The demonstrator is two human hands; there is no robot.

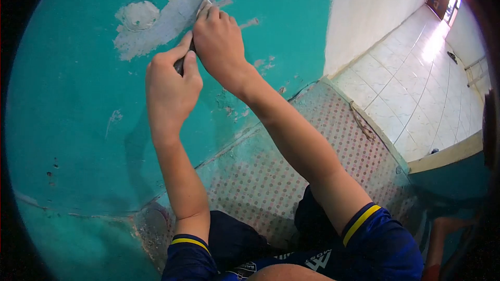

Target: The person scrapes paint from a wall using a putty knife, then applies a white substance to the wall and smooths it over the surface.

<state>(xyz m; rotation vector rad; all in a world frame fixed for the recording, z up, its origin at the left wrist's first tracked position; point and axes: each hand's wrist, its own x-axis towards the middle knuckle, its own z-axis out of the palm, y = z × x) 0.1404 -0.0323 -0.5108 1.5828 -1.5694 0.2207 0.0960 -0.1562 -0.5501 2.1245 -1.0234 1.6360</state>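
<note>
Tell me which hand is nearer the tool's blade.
Right. The right hand is right beside the blade, its fingertips close by it; the left hand is farther off, lower in the picture, at the dark handle.

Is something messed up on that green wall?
Yes, the green wall looks damaged. A big pale grey patch beside the right hand breaks up the colour, and small dark marks, maybe holes, dot the lower left. That's odd because most is plain green.

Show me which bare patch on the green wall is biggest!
The pale patch at the right hand's fingers; the other patches are much smaller.
</note>
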